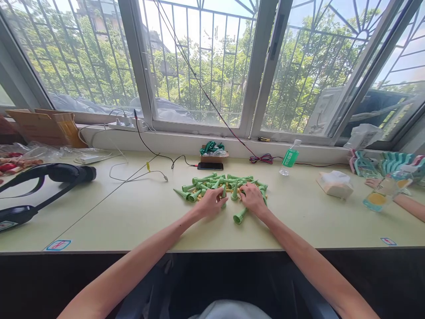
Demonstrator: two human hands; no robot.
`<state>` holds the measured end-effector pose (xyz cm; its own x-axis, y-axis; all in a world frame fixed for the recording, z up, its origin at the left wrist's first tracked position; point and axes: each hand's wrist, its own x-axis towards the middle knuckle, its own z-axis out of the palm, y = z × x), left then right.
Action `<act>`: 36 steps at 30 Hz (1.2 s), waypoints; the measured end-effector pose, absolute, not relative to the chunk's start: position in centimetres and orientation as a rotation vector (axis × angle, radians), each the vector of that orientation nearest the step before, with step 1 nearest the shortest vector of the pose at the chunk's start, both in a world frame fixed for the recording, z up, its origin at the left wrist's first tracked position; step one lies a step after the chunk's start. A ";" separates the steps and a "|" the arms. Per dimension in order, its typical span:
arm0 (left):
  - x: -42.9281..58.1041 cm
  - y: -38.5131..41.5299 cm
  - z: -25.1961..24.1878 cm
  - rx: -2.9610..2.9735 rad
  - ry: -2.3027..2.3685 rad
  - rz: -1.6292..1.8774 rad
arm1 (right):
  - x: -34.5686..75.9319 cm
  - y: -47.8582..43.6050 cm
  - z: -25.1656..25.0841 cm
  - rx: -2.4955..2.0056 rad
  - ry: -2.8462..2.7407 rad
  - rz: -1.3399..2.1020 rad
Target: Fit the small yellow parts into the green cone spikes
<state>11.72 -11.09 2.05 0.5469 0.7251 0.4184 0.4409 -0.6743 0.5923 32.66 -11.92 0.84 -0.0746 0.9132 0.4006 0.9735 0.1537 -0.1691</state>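
1. Cones (217, 182) of green, mixed with small yellowish pieces, are heaped on the pale table (139, 221), directly ahead of the person.
2. At about half past seven from the heap's centre, the left hand (210, 202) is placed; an upright cone (224, 195) is grasped between its thumb and fingers.
3. At four o'clock, the right hand (253, 199) is bent over the heap's edge; whether anything is gripped by its curled fingers cannot be told.
4. Another upright cone (234, 192) is seen between the hands, and a lying cone (239, 216) at five o'clock.
5. Toward eleven, a phone (210, 166) is laid; at two, a bottle (289, 158) is stood; at three, a tissue box (335, 186) is set.
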 end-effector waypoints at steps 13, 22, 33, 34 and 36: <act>11.8 -11.3 2.3 2.371 0.906 0.915 | 33.0 -11.2 0.1 -1.767 -2.071 -0.233; 11.9 -11.4 2.4 2.368 0.921 0.919 | 33.0 -11.2 0.2 -1.762 -2.067 -0.249; 11.9 -11.3 2.4 2.383 0.920 0.903 | 33.1 -11.0 -0.1 -1.749 -2.053 -0.254; 11.9 -11.3 2.4 2.383 0.921 0.901 | 33.1 -11.0 -0.1 -1.742 -2.046 -0.252; 11.9 -11.3 2.4 2.383 0.925 0.896 | 33.2 -11.0 -0.1 -1.733 -2.042 -0.247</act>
<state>11.89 -11.30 2.40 0.5688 0.7119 0.4119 0.4343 -0.6853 0.5846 33.17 -10.98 -0.09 -0.1108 0.8889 0.4444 0.9693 0.1954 -0.1490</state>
